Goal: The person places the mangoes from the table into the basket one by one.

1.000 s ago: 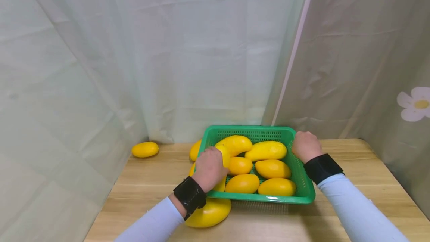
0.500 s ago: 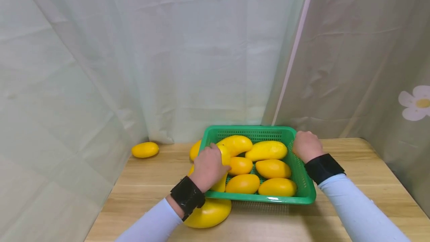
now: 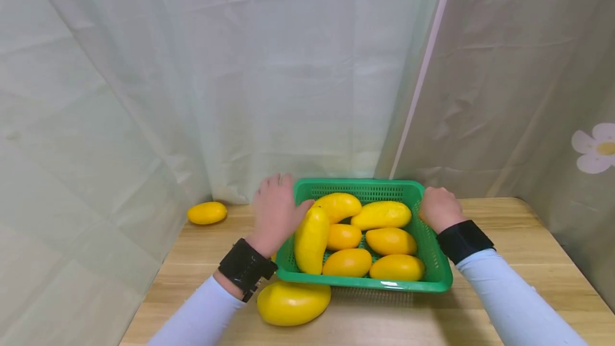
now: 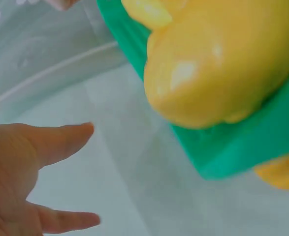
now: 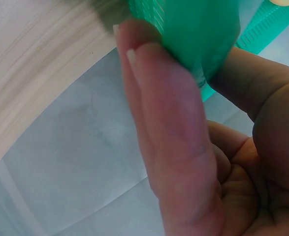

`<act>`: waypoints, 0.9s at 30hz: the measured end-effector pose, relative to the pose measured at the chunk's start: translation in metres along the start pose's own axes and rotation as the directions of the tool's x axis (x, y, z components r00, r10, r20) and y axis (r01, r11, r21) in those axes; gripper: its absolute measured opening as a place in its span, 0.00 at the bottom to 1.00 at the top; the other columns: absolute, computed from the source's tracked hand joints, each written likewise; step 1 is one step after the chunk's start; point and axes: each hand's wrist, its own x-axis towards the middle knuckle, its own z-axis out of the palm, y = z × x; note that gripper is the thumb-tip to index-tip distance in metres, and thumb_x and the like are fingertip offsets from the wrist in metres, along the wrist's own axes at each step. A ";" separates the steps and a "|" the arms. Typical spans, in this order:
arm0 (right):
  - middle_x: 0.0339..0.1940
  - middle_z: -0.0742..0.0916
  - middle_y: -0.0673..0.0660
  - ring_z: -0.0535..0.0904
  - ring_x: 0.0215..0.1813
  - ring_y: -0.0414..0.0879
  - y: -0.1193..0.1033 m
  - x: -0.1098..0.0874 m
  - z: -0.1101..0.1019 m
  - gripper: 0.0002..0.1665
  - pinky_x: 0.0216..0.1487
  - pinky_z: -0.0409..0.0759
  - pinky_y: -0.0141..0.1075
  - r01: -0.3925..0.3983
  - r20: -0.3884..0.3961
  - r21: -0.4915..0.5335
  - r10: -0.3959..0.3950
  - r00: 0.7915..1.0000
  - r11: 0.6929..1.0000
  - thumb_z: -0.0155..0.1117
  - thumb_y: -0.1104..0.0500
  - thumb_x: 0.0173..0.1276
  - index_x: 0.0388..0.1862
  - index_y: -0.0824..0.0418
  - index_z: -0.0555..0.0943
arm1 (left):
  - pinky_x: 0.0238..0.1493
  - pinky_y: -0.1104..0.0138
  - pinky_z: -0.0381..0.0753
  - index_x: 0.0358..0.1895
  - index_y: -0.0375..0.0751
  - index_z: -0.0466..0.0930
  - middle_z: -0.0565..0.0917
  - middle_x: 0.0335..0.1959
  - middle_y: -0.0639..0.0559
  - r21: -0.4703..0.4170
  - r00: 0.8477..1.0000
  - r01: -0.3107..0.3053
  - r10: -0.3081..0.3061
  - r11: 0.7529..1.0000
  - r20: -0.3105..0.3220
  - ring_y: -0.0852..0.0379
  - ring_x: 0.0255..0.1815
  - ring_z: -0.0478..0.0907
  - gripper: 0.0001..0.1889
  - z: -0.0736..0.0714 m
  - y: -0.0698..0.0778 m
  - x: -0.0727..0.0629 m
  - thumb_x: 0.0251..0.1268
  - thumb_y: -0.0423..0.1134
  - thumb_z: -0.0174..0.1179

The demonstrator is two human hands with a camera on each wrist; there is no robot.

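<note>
Seven mangoes (image 3: 311,239) lie in the green basket (image 3: 363,282), my right hand (image 3: 439,210) gripping its right rim. My left hand (image 3: 275,217), fingers spread, holds nothing by the left rim: probably between grasps, the next needing curled fingers.

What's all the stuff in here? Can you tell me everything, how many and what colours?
Basket: one, green, on the table
Mangoes in the basket: seven, yellow to orange-yellow
Mangoes outside it: at least three, yellow; one at the table's far left, one by the basket's near left corner, one mostly hidden behind the left wrist
Table: one, light wood, under everything
Cloth: pale grey and darker grey-brown, all around
Strip: one, pale pink, down the back cloth
Printed flowers: at least two, white, on the cloth
Wristbands: two, black, one per wrist
Sleeves: two, light blue, on the arms
Hands: two; left beside the basket, right gripping its rim
</note>
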 end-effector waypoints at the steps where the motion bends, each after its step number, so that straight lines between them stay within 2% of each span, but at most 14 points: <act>1: 0.23 0.79 0.64 0.74 0.24 0.55 0.001 -0.001 0.000 0.05 0.20 0.73 0.43 -0.001 0.000 0.002 0.001 1.000 1.000 0.56 0.68 0.54 0.27 0.71 0.77 | 0.46 0.49 0.75 0.51 0.38 0.72 0.77 0.47 0.39 -0.005 1.000 0.001 -0.001 1.000 -0.020 0.39 0.50 0.72 0.35 -0.001 -0.004 0.002 0.50 0.64 0.62; 5: 0.24 0.80 0.65 0.75 0.24 0.56 0.002 -0.002 0.002 0.05 0.21 0.74 0.44 0.005 -0.003 -0.002 -0.005 1.000 1.000 0.56 0.68 0.53 0.27 0.72 0.77 | 0.55 0.42 0.68 0.61 0.43 0.69 0.73 0.59 0.36 -0.029 0.998 0.007 -0.009 1.000 -0.067 0.37 0.59 0.68 0.35 -0.004 -0.027 0.010 0.55 0.61 0.59; 11: 0.25 0.80 0.66 0.75 0.25 0.55 0.003 -0.002 0.003 0.06 0.23 0.75 0.44 0.014 -0.013 -0.013 -0.014 1.000 1.000 0.57 0.68 0.52 0.27 0.72 0.76 | 0.60 0.41 0.61 0.65 0.44 0.65 0.69 0.62 0.35 -0.046 0.993 0.021 -0.026 0.999 -0.111 0.35 0.63 0.64 0.34 0.001 -0.067 0.018 0.57 0.55 0.60; 19: 0.23 0.80 0.65 0.76 0.24 0.55 0.005 0.000 0.003 0.06 0.22 0.75 0.44 0.012 -0.030 -0.007 -0.012 0.999 1.000 0.56 0.68 0.52 0.27 0.72 0.77 | 0.63 0.37 0.50 0.65 0.46 0.64 0.65 0.66 0.36 -0.108 0.987 0.037 -0.053 0.993 -0.150 0.35 0.67 0.58 0.33 0.033 -0.123 0.015 0.58 0.54 0.60; 23: 0.23 0.80 0.65 0.76 0.24 0.55 0.004 0.000 0.003 0.06 0.21 0.75 0.44 0.008 -0.032 0.004 -0.008 0.999 1.000 0.56 0.68 0.53 0.27 0.72 0.77 | 0.63 0.36 0.50 0.63 0.43 0.67 0.66 0.64 0.36 -0.093 0.983 0.012 -0.029 0.996 -0.183 0.36 0.66 0.59 0.33 0.047 -0.151 0.011 0.57 0.55 0.61; 27: 0.25 0.80 0.65 0.76 0.25 0.56 0.002 0.001 0.000 0.06 0.21 0.75 0.43 -0.011 -0.016 0.012 0.011 1.000 1.000 0.57 0.67 0.54 0.28 0.72 0.76 | 0.63 0.36 0.49 0.63 0.41 0.67 0.67 0.63 0.35 -0.072 0.986 0.010 -0.021 0.997 -0.167 0.36 0.66 0.59 0.33 0.056 -0.173 0.007 0.58 0.56 0.61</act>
